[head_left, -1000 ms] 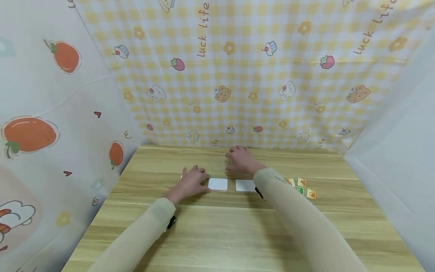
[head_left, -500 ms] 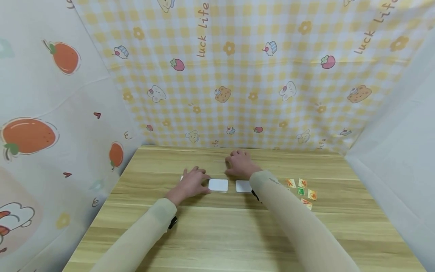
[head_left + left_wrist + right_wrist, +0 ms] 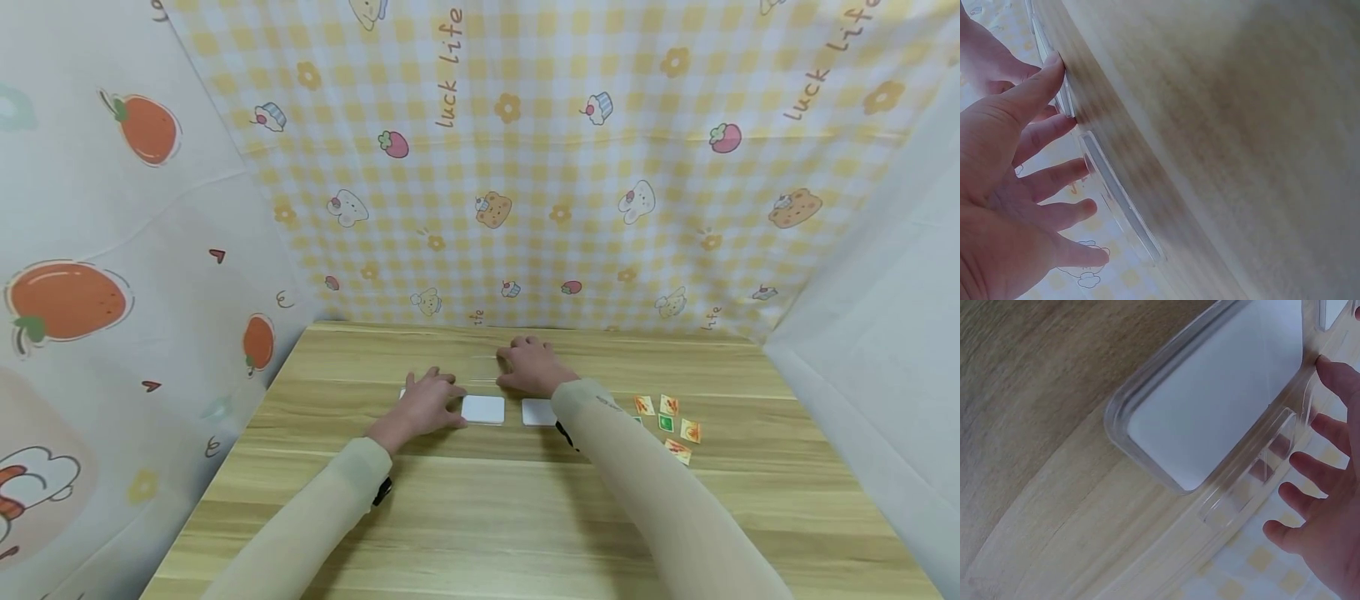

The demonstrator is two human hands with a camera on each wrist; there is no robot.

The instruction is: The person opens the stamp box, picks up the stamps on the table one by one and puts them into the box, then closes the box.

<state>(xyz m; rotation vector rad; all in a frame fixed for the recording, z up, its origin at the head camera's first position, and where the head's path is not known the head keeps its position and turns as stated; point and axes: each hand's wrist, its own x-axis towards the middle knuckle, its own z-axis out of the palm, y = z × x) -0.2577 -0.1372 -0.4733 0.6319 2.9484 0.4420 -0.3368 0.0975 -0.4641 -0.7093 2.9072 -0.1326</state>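
My left hand (image 3: 425,404) spans the left end of a white card in a clear case (image 3: 483,409), thumb at its near edge and index finger at its far edge. My right hand (image 3: 532,367) is behind the row, thumb and index finger at the right end of a flat clear plastic piece (image 3: 483,370), see-through and shown mostly by its edges. Under the right sleeve lies another clear case with a white card (image 3: 1222,400), partly hidden in the head view. A further clear case (image 3: 1125,203) lies beside the left fingers, mostly covered by that hand from above.
Several small orange and green picture cards (image 3: 666,423) lie scattered on the wooden table (image 3: 480,525) at the right, some partly behind the right sleeve. A yellow checked cloth (image 3: 525,250) hangs along the table's back edge. White cloths stand at both sides.
My right hand has come slightly toward me, and its sleeve has shifted left, uncovering more of the picture cards. The left hand stays at the same case.
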